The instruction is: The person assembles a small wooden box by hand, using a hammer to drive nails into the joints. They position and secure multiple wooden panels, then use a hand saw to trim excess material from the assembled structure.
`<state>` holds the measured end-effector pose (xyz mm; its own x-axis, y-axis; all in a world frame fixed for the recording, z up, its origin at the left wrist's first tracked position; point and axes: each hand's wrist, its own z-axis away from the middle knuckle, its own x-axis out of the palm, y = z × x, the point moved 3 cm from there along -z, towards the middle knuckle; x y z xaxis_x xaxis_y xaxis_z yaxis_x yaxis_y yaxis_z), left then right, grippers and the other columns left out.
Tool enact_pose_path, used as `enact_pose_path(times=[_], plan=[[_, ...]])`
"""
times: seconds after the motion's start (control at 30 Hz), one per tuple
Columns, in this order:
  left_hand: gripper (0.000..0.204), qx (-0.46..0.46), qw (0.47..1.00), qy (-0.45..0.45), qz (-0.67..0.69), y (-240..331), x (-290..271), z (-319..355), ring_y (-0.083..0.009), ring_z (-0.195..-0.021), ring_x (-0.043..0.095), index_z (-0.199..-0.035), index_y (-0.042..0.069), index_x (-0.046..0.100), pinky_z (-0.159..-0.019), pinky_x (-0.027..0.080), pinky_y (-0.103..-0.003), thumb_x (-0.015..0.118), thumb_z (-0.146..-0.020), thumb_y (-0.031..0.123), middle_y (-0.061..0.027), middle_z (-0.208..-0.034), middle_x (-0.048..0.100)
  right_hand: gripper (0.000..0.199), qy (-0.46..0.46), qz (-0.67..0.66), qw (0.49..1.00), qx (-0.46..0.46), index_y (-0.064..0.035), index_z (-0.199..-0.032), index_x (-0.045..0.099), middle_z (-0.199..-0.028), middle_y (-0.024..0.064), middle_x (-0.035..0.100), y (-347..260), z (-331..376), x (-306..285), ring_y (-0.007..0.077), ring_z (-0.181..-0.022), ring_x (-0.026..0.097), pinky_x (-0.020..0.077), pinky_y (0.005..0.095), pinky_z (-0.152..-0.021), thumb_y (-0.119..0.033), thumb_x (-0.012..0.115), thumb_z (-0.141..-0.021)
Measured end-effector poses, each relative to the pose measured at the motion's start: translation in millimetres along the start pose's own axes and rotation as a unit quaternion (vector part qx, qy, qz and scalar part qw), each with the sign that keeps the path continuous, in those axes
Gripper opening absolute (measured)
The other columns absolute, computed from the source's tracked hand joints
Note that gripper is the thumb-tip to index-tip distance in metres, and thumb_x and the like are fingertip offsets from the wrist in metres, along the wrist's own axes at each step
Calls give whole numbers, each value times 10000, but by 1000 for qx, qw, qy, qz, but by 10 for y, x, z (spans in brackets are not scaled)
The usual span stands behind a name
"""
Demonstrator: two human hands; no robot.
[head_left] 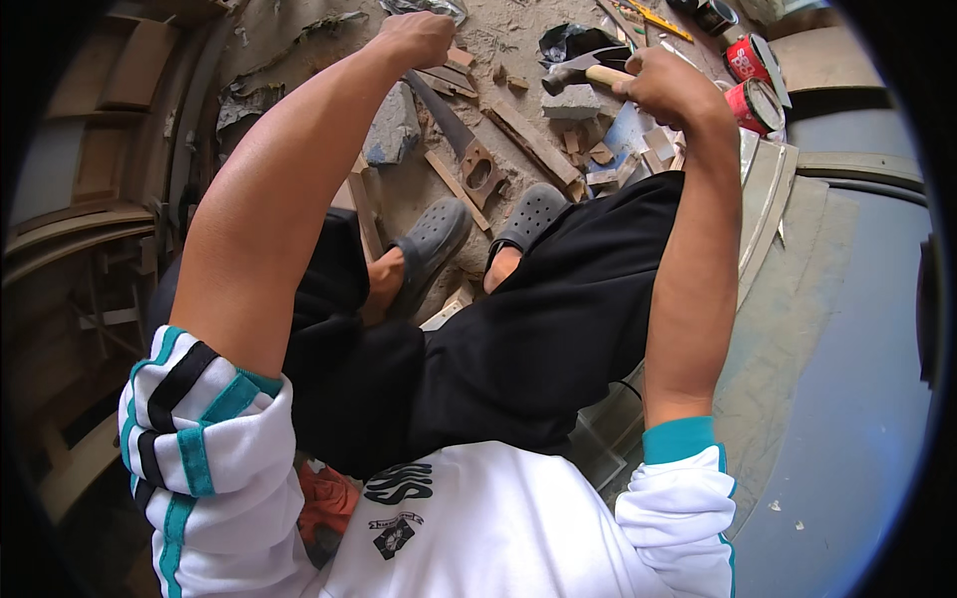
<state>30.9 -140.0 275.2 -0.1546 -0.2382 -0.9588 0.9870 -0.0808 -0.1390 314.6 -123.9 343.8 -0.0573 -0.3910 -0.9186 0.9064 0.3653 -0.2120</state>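
Note:
My right hand [670, 88] is wrapped round the light wooden handle of a hammer [604, 76], whose dark metal head points left, above a pale block [572, 102]. My left hand [419, 42] is stretched far forward with its fingers curled closed; whatever they hold, if anything, is hidden. Clear plastic [439, 8] lies just beyond that hand. Below it are several wood offcuts [451, 80] and a handsaw [447, 120], its wooden grip toward my feet.
Timber strips [533, 149] and a grey concrete block [393, 125] lie on the dusty floor around my grey clogs [437, 244]. Two red cans [755, 106] stand at the far right, near a yellow tool [663, 20]. Wooden framing [80, 219] lines the left; a grey-blue panel [847, 349] lies right.

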Motion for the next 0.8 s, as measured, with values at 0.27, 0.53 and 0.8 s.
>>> enact_pose_path(times=[0.27,0.53,0.8], plan=[[195,-6,998,-57,8,-172,457,96,-314,-943,651,-937,125,684,-779,514,-418,632,-772,214,-121,-941,694,453,-76,-83,992,51,-6,-1275,549,-644,72,542,-45,69,-14,127,-467,447,323,306,-394,-206,675,-888],[265,-20,997,-58,46,-231,512,419,-315,-984,654,-1001,133,702,-799,529,-421,595,-759,143,-117,-1007,698,469,-59,-58,996,-17,-49,-1280,554,-686,79,603,-259,96,-26,139,-498,526,372,311,-405,-280,678,-890],[290,-27,998,-53,27,-490,656,574,-303,-972,657,-1022,151,696,-783,526,-424,586,-754,151,-107,-989,699,494,-64,-33,997,-21,-70,-1283,579,-655,94,589,-262,50,46,130,-461,503,364,298,-391,-315,699,-871]])
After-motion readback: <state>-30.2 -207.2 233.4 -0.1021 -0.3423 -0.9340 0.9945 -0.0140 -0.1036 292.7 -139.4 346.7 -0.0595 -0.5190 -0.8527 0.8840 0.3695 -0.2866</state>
